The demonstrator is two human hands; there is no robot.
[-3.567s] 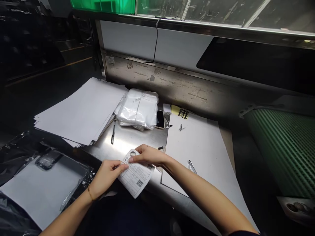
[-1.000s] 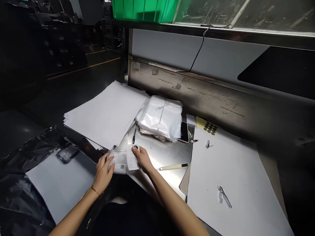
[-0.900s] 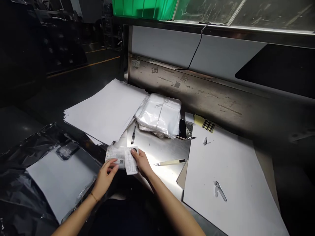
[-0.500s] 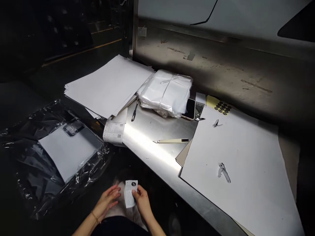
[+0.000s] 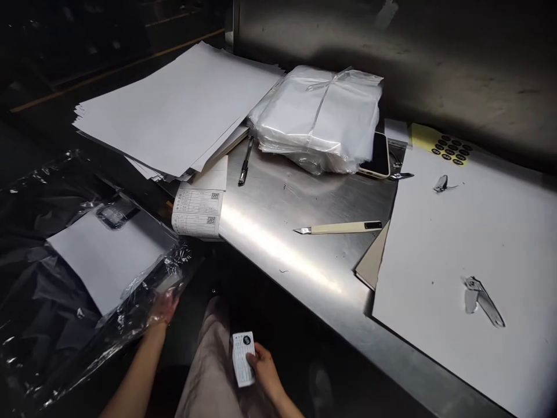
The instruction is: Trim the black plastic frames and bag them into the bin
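My right hand [image 5: 264,367] pinches a small printed paper slip [image 5: 242,360] with a black round mark at its top, low in front of my lap. Over on the left, my left hand [image 5: 164,306] is at the near right edge of a large clear plastic bag [image 5: 35,290]. Its fingers are blurred and partly behind the shiny film, with something pale at their tips, so whether they grip anything is unclear. A white sheet [image 5: 115,255] with a dark-edged rectangular piece [image 5: 116,215] at its top lies with the bag.
On the metal table [image 5: 278,203] are a white paper stack [image 5: 174,110], tied clear bags [image 5: 317,116], a pen [image 5: 246,162], a craft knife [image 5: 343,228] and a phone [image 5: 378,155]. Nail clippers [image 5: 483,302] and a yellow sticker sheet [image 5: 450,148] lie on white board [image 5: 435,244].
My left hand has moved left and forward, from beside the slip to the plastic bag. The right hand keeps the slip, slightly lower. The view has tilted down and come closer to the table.
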